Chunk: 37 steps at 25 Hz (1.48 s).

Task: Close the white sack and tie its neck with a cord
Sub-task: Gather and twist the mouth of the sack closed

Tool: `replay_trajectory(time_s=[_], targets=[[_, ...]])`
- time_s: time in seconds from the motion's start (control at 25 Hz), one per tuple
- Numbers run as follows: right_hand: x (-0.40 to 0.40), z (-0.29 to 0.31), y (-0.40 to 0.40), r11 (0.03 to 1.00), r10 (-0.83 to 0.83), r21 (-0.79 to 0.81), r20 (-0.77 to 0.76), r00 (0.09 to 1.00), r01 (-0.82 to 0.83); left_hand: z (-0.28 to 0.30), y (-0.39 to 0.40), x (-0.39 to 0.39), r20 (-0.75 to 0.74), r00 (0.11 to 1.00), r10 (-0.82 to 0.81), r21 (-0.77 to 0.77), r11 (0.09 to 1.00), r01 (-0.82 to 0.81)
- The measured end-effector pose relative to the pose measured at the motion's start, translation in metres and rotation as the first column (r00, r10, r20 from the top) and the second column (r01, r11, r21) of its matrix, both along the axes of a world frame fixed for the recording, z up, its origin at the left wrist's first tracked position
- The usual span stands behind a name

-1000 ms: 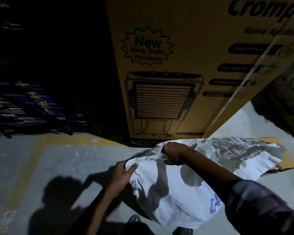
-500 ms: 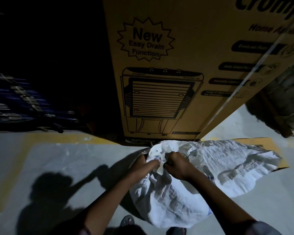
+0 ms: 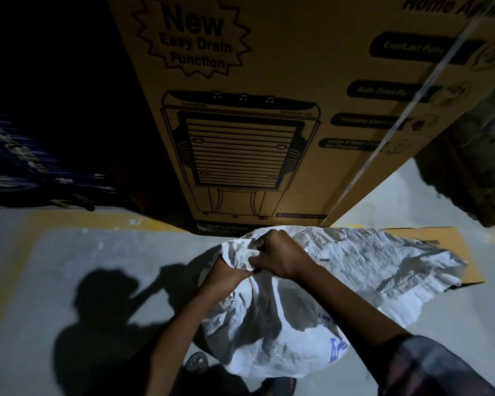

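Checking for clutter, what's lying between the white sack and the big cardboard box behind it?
Nothing shows there in the head view: the sack top reaches almost to the box base, with only a thin shadowed strip of floor.

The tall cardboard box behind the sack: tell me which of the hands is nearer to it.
Right. The right hand grips the gathered top of the white sack just below the base of the cardboard box. The left hand clutches the sack lower and further left, farther from the box.

bare floor (image 3: 83, 281) lies open leftward; the tall cardboard box (image 3: 269, 124) blocks directly ahead.
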State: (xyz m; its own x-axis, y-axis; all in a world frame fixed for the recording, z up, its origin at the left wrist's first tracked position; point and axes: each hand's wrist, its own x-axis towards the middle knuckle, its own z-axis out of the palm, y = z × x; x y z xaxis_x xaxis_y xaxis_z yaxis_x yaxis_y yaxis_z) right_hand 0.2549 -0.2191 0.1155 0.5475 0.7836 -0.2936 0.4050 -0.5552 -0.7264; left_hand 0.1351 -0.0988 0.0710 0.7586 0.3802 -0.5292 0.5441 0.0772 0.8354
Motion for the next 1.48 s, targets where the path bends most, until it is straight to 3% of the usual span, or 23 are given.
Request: replay_trajectory(time_s=[0.16,0.36,0.4,0.48,0.52,0.6,0.76,0.92,1.0,1.12,1.2,1.32,1.4,1.48], targets=[[0.031,-0.008,-0.026,0.981,0.138,-0.158,0.169,0.976,-0.112,-0.008,-0.006,-0.004,-0.14,0.925,0.352,-0.074,0.928,-0.364],[0.033,-0.02,-0.055,0.873,0.425,-0.339,0.178,0.888,-0.35,0.001,-0.002,-0.013,-0.161,0.886,0.435,-0.066,0.891,-0.449],[0.028,-0.023,-0.059,0.886,0.422,-0.315,0.242,0.874,-0.341,0.001,0.0,-0.011,-0.164,0.882,0.443,-0.071,0.886,-0.458],[0.026,-0.027,-0.068,0.966,0.246,-0.151,0.296,0.923,-0.21,0.003,0.005,-0.005,-0.171,0.898,0.406,-0.093,0.901,-0.425],[0.027,-0.029,-0.073,0.993,0.114,-0.053,0.252,0.961,-0.104,0.002,0.01,-0.002,-0.172,0.913,0.37,-0.112,0.913,-0.392],[0.031,-0.031,-0.073,0.997,-0.07,0.045,0.022,0.997,0.069,-0.001,0.015,0.004,-0.159,0.947,0.277,-0.14,0.944,-0.3],[0.03,-0.04,-0.038,0.998,-0.008,-0.063,-0.408,0.913,-0.019,-0.013,0.018,0.028,-0.208,0.976,0.07,-0.121,0.988,-0.096],[0.051,-0.053,-0.023,0.988,-0.155,-0.11,-0.55,0.821,0.112,-0.024,0.023,0.05,-0.178,0.947,-0.269,-0.361,0.913,0.191],[0.058,-0.056,-0.028,0.966,-0.258,-0.126,-0.567,0.782,0.228,-0.033,0.018,0.058,-0.104,0.941,-0.323,-0.376,0.888,0.263],[0.059,-0.05,-0.031,0.919,-0.383,-0.135,-0.517,0.766,0.369,-0.03,0.004,0.072,0.031,0.922,-0.387,-0.236,0.893,0.383],[0.053,-0.045,-0.032,0.892,-0.441,-0.089,-0.386,0.81,0.443,-0.037,-0.002,0.081,0.032,0.951,-0.307,-0.184,0.934,0.308],[0.039,-0.04,-0.041,0.821,-0.572,-0.027,-0.047,0.819,0.571,-0.033,-0.017,0.088,-0.037,0.997,-0.065,-0.14,0.988,0.059],[0.035,-0.036,-0.061,0.836,-0.546,-0.048,0.018,0.837,0.547,-0.027,-0.02,0.088,-0.139,0.988,0.069,-0.149,0.985,-0.09],[0.029,-0.036,-0.083,0.898,-0.425,-0.135,-0.013,0.905,0.419,-0.03,-0.014,0.084,-0.144,0.988,0.058,-0.217,0.972,-0.089]])
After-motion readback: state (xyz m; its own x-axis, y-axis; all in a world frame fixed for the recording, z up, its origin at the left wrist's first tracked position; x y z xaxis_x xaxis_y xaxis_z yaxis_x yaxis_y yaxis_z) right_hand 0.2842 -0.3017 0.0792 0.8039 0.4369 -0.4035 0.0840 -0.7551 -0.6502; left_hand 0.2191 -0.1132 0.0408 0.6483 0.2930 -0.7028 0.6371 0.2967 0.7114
